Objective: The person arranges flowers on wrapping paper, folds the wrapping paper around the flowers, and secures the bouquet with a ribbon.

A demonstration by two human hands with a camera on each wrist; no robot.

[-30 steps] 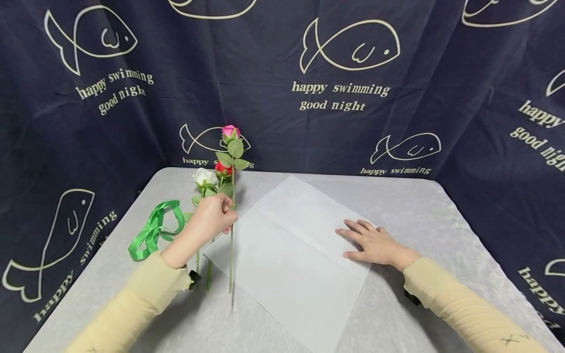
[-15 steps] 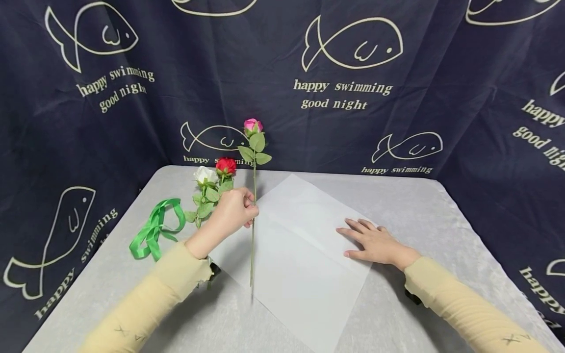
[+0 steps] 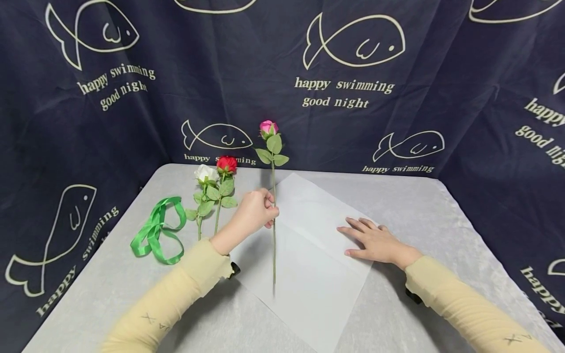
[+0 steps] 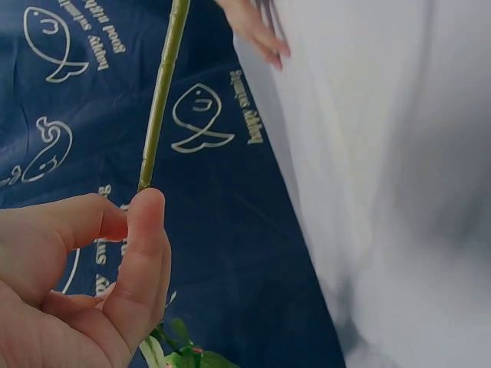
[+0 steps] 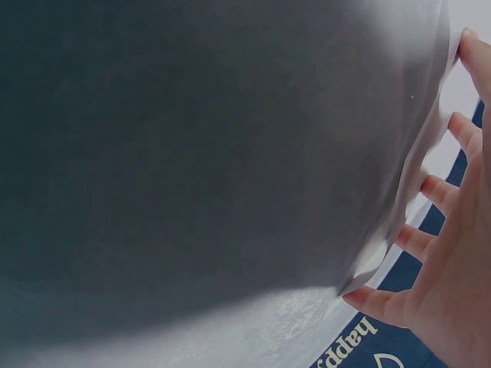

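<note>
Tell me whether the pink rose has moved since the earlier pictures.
Yes, to the right. In the head view, the pink rose first overlapped the small printed fish on the dark cloth; now its bloom is right of that fish.

Pink rose (image 3: 274, 144) — leafy, long-stemmed — held over white paper (image 3: 313, 279) spread diamond-wise

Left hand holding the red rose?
No, the left hand holds the pink rose, while the red rose lies beside the white rose on the table.
</note>
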